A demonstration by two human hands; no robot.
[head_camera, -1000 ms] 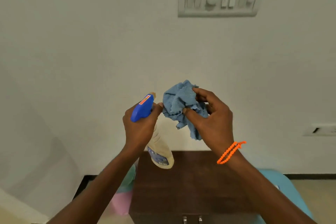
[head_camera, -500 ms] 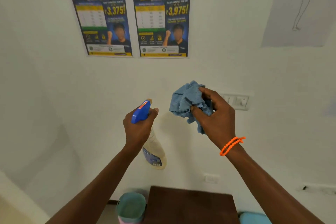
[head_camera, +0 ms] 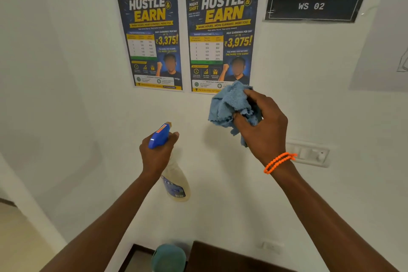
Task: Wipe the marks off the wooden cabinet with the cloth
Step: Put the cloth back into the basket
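gripping crumpled blue terry cloth (head_camera: 229, 106): right hand (head_camera: 262, 130) | left hand (head_camera: 156, 152): clasping cream spray bottle (head_camera: 174, 181), blue trigger

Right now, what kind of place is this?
Probably a workplace room set up as a numbered station: a "WS 02" sign, two "Hustle & Earn" payout posters, plain white walls and a switch panel.
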